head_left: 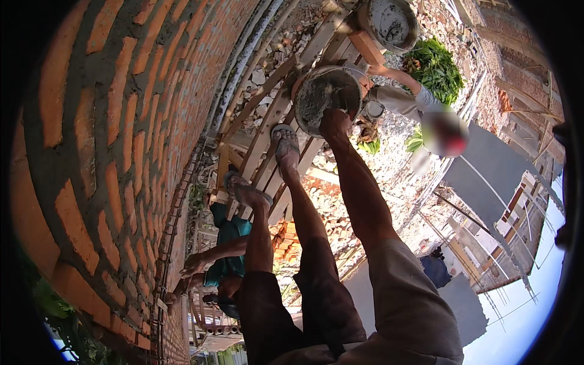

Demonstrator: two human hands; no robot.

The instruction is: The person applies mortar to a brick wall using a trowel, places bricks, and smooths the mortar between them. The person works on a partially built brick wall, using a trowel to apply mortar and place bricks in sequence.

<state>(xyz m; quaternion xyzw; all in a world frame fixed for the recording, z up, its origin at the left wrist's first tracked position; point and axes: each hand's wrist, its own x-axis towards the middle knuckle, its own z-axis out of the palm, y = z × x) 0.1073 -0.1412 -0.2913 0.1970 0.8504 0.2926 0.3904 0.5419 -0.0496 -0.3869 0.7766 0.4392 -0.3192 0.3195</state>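
My right arm reaches down to a bucket [302,108] of wet grey mortar standing on the wooden planks. At its rim my right hand [335,123] is closed in a fist over the mortar. What it grips is hidden by the fingers and shadow; a small patch of red shows beside it. My left hand is out of view. My sandalled feet [285,145] stand on the planks just short of the bucket. A second bucket [392,25] of mortar stands beyond, with a brick [366,48] lying between the two.
A brick wall [131,109] with grey joints rises close on the left. Below, a person in green [234,228] has both hands near the wall. Another person [395,100] reaches toward the brick from the right. Rubble [347,213] and stacked bricks [285,242] lie under the planks [267,143].
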